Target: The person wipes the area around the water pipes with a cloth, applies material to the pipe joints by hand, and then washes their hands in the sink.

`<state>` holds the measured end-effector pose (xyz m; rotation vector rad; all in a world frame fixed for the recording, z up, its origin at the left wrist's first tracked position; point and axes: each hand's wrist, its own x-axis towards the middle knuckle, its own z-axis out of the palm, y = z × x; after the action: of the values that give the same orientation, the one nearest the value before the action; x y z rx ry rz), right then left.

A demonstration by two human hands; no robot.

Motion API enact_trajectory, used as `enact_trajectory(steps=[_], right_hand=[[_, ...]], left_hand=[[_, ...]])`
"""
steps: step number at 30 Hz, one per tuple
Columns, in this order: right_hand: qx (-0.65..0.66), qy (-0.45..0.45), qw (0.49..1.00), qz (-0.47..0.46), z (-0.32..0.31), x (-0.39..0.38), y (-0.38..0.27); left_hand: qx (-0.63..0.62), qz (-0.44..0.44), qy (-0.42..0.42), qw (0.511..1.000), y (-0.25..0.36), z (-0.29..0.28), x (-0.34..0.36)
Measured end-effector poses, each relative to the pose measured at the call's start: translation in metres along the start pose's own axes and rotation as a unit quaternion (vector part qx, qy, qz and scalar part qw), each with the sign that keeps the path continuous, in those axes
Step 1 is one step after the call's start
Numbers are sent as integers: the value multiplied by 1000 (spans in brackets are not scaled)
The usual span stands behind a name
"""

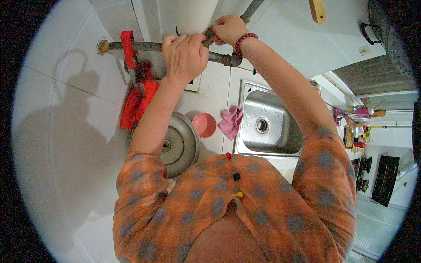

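Both my arms reach up to a rusty metal pipe (144,46) that runs along the white tiled wall. My left hand (184,55) is closed over the pipe near its middle. My right hand (228,28), with a red bead bracelet on the wrist, grips a pipe joint just to the right, below a white cylinder (195,15). A red valve handle (127,44) sits on the pipe left of my left hand. What my fingers pinch at the joint is hidden.
Below stands a steel sink (280,144) with a drain, a pink cloth (231,120) on its left rim, a pink bowl (204,125) and a round metal lid (182,144). Red cloths (138,103) hang on the wall. A wooden handle (317,11) hangs top right.
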<state>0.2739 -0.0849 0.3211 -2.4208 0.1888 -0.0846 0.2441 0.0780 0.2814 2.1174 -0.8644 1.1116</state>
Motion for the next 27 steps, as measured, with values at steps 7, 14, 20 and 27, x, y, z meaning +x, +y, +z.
enact_trajectory(steps=[7, 14, 20, 27], right_hand=[[-54, 40, 997, -32, 2, -3, -1], [-26, 18, 999, 9, -1, -19, -12], [-64, 5, 997, -43, -3, -43, -27], [292, -38, 954, -56, -27, -144, -30]], left_hand=[[5, -7, -7, 1000, 1, -2, 1], [-1, -13, -1, 1000, 5, -6, 2], [-71, -48, 22, 996, 4, -12, 2], [-307, -171, 69, 934, 47, -73, -22]])
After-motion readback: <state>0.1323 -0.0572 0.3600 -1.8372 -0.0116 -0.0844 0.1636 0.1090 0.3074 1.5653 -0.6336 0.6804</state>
